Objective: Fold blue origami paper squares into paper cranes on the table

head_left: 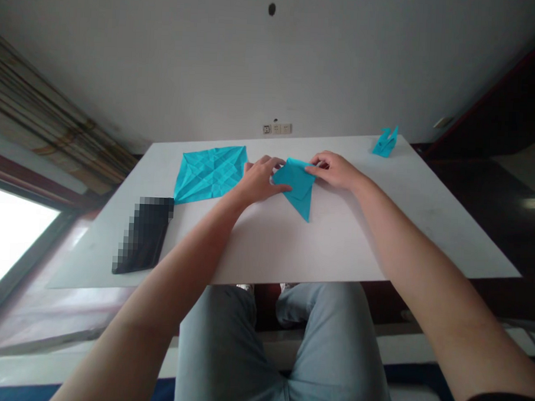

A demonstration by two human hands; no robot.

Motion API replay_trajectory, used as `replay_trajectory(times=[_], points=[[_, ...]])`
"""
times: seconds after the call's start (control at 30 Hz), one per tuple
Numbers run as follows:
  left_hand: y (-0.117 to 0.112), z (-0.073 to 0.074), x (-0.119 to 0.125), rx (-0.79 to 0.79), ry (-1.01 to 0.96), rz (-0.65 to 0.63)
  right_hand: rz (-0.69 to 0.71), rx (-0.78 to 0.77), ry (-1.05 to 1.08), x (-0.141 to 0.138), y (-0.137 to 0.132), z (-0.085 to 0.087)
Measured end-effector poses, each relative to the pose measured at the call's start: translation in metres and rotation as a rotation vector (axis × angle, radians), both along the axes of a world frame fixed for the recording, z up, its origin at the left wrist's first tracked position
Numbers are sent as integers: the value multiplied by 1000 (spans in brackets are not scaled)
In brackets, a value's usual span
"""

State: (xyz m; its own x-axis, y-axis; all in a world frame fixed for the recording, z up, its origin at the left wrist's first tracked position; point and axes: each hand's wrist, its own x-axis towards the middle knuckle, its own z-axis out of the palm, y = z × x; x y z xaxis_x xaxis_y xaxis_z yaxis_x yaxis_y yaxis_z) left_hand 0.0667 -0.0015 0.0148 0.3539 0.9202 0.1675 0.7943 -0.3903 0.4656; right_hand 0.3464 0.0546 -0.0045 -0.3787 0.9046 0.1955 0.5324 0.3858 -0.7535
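A partly folded piece of blue origami paper (300, 187) is held just over the white table, one long point of it aimed toward me. My left hand (263, 179) grips its left edge, the thumb lying on the upper face and the fingers curled behind. At the paper's upper right corner, my right hand (333, 169) pinches the edge between thumb and fingers. To the left of my left hand lies a flat blue sheet (212, 173) covered in crease lines. The undersides of the folded paper are hidden from me.
A folded blue paper bird (386, 142) stands at the far right of the white table (434, 231). On the left is a dark flat object (144, 236), partly pixelated. Wall sockets (277, 129) sit behind the table's back edge; my legs are under its front edge.
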Motion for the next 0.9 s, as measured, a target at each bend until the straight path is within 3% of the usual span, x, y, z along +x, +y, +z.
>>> replay_trajectory(times=[0.1,0.23,0.43,0.73,0.9], points=[[0,-1,0,-7,-24,14,46,-123,114,3,-1,3],[2,-2,0,0,-17,35,90,-176,145,7,-8,11],[6,0,1,21,11,28,187,-163,-24,9,-14,20],[4,10,-4,-113,-49,-28,271,-137,-108,12,-14,21],[3,10,-6,-129,-12,-46,282,-201,-89,11,-18,22]])
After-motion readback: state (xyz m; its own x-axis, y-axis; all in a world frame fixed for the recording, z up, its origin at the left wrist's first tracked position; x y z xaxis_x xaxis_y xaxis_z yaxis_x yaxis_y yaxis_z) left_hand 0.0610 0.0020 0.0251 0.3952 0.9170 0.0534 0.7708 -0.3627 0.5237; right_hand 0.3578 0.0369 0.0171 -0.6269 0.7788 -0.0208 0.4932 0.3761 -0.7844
